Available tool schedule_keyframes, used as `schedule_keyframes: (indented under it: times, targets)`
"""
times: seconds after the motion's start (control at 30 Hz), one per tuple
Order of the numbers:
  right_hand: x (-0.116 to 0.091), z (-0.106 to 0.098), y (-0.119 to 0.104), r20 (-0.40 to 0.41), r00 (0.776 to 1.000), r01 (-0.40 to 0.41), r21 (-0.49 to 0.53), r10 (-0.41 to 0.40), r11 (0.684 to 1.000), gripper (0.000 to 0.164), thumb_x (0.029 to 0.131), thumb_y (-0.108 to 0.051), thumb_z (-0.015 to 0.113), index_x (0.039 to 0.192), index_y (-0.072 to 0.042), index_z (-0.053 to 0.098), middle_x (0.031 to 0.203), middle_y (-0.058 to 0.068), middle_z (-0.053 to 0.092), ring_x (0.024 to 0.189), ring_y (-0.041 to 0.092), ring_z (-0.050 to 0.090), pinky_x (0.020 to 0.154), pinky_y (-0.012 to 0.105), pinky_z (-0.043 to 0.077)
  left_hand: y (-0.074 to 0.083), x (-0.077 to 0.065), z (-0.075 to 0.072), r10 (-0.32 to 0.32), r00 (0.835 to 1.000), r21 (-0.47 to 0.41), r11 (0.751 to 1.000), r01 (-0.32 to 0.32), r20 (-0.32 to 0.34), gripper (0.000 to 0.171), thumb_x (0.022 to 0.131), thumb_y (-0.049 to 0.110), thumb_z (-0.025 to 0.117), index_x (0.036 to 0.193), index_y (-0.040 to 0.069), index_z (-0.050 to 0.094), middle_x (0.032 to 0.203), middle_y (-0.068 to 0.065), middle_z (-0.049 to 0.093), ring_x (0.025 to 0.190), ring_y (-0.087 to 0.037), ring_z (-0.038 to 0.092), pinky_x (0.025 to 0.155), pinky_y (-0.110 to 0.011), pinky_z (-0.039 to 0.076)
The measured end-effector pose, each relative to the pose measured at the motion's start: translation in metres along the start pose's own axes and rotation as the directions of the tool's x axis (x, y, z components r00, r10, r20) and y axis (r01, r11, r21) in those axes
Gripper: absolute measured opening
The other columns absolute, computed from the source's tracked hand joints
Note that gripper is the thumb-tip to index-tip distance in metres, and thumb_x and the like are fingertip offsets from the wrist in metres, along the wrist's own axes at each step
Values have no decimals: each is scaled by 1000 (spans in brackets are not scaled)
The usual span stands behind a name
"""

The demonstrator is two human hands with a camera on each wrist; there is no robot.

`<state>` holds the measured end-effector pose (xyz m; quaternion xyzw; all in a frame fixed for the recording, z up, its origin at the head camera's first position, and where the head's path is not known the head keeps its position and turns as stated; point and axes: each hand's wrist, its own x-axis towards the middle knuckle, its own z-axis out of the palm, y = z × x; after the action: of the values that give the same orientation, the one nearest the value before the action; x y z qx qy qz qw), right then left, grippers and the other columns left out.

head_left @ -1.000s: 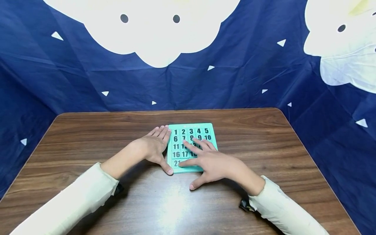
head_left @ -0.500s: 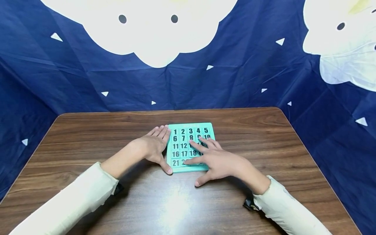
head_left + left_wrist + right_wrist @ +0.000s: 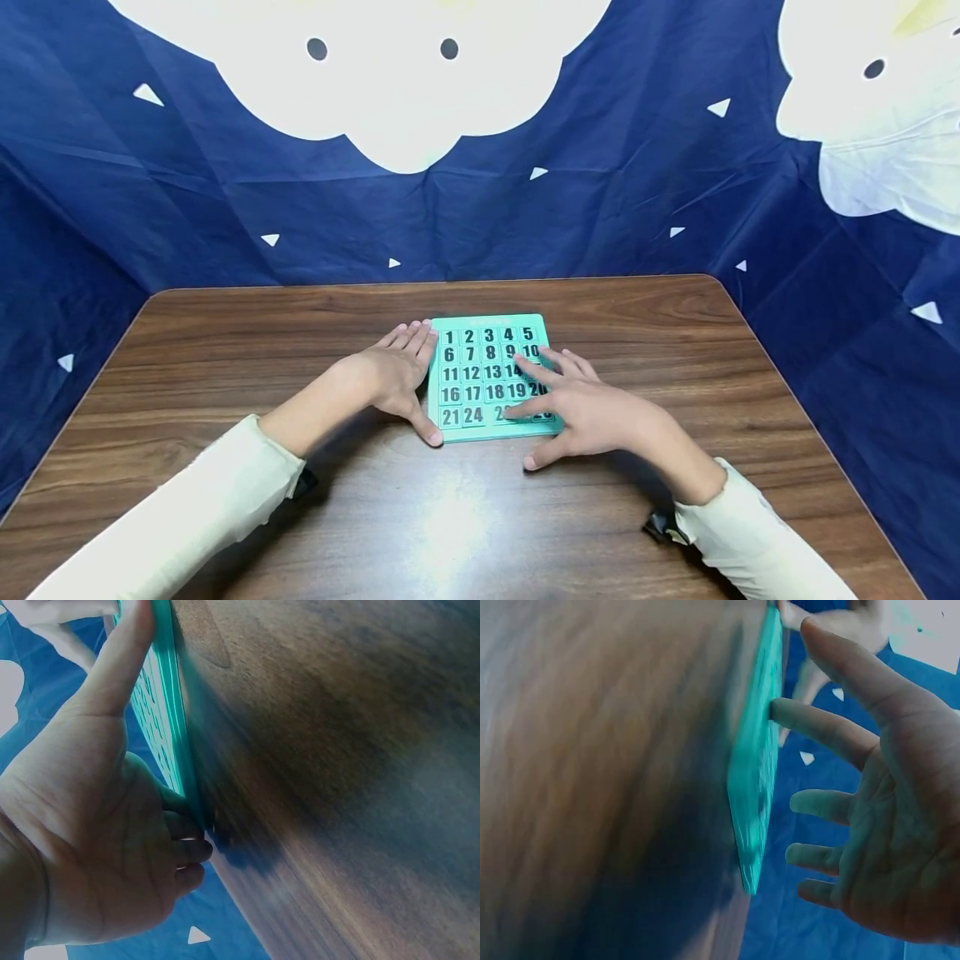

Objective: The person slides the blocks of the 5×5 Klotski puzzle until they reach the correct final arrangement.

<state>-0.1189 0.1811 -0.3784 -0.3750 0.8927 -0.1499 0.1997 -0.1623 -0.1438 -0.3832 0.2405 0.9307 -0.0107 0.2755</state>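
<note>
A turquoise number slide puzzle (image 3: 491,427) lies flat on the table, its black-numbered tiles in rows. My left hand (image 3: 390,377) rests along its left edge, fingers extended forward and the thumb at the near left corner. In the left wrist view, that thumb (image 3: 124,656) lies against the puzzle's side. My right hand (image 3: 592,408) spreads over the right part, covering some tiles. Its index fingertip touches a bottom-row tile (image 3: 498,414), whose number is partly covered. A small gap separates this tile from the 24. In the right wrist view, the other fingers (image 3: 814,859) stand off the puzzle.
The brown wooden table (image 3: 262,333) extends around the puzzle, with a bright glare spot near its front. A dark blue cloth (image 3: 480,225) with white shapes hangs behind the far edge and at the sides.
My right hand has moved rightward across the puzzle, its index finger going along the bottom row from beside the 21. The 24 tile is now uncovered. My left hand has stayed in place.
</note>
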Motion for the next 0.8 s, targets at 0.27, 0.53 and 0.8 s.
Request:
schedule_keyframes:
  times: [0.27, 0.53, 0.8]
  targets:
    - [-9, -8, 2, -42, 999, -7, -12, 7, 1000, 58, 93, -66, 85, 143, -37, 79, 189, 15, 24, 175, 56, 10, 135, 86, 7, 0, 0, 0, -2, 1000, 4, 1000, 2, 1, 170, 71, 92, 85, 178, -8, -2, 187, -32, -9, 178, -45, -4, 148, -55, -2]
    - [-24, -7, 16, -48, 995, -88, 20, 89, 996, 54, 92, -64, 87, 137, -33, 84, 186, 18, 30, 174, 58, 13, 134, 88, 8, 0, 1, 0, 2, 1000, 4, 1000, -2, 1, 170, 71, 92, 85, 178, -8, -2, 187, -31, -9, 178, -44, -4, 148, -55, -2]
    - [-14, -5, 12, -88, 996, -35, 9, 36, 999, 53, 94, -64, 85, 138, -34, 82, 188, 15, 26, 174, 57, 12, 134, 88, 9, 0, 1, 0, 3, 1000, 0, 1000, -3, 4, 171, 71, 92, 85, 178, -8, -2, 187, -32, -9, 178, -45, -5, 148, -55, -2]
